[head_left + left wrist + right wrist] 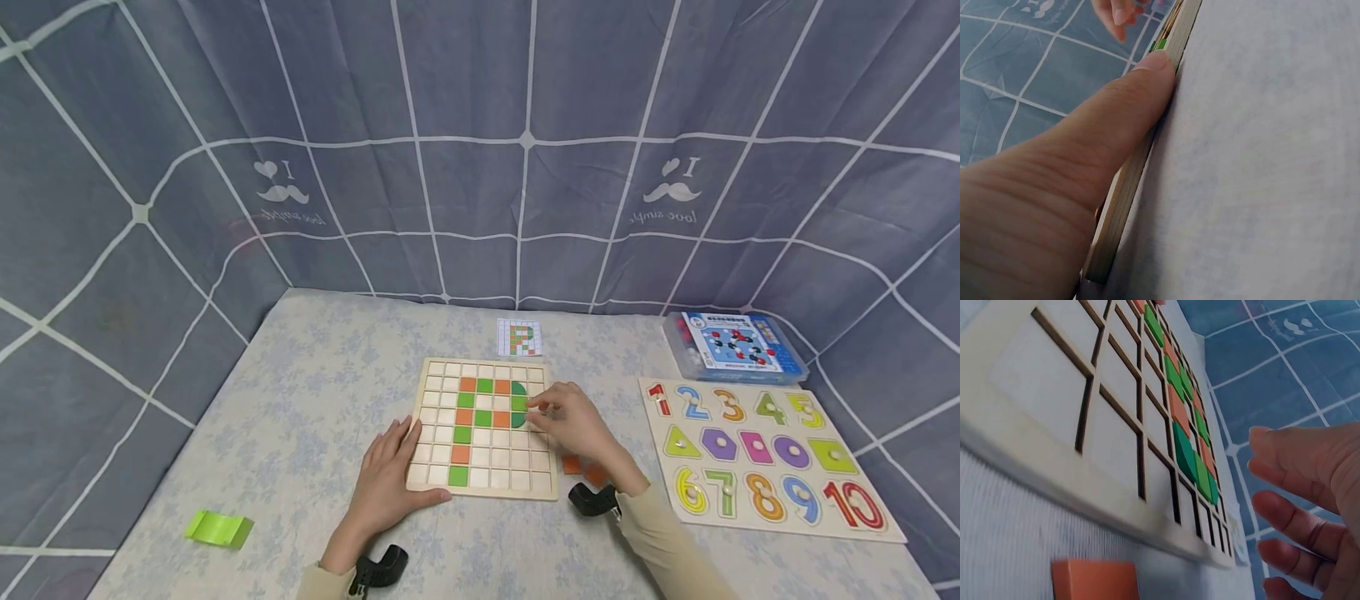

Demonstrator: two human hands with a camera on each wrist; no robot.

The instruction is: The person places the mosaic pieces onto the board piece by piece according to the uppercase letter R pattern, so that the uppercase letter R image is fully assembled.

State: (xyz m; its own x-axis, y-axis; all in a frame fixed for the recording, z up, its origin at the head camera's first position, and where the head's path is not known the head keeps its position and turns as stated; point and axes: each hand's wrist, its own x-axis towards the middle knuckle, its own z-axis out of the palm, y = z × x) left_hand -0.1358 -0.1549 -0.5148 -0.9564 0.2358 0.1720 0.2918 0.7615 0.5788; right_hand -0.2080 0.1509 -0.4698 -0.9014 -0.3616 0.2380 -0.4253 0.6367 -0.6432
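A wooden grid board (500, 457) lies on the table, with orange and green square tiles in some cells and dark green rounded tiles (1186, 456) at the right of the pattern. My left hand (386, 475) rests against the board's left side, fingers extended, its thumb (1129, 100) along the near edge. Just above the board's right side hovers my right hand (576, 421), by the green tiles. In the right wrist view its fingers (1297, 519) are loosely bent, with nothing visible between them. Orange tiles (572, 465) lie on the table beneath the right forearm.
Behind the board lies a printed pattern card (519, 337). To the right are a wooden number and shape puzzle (757, 421) and a plastic box with a molecule picture (735, 346). A light green curved piece (219, 530) sits at the front left.
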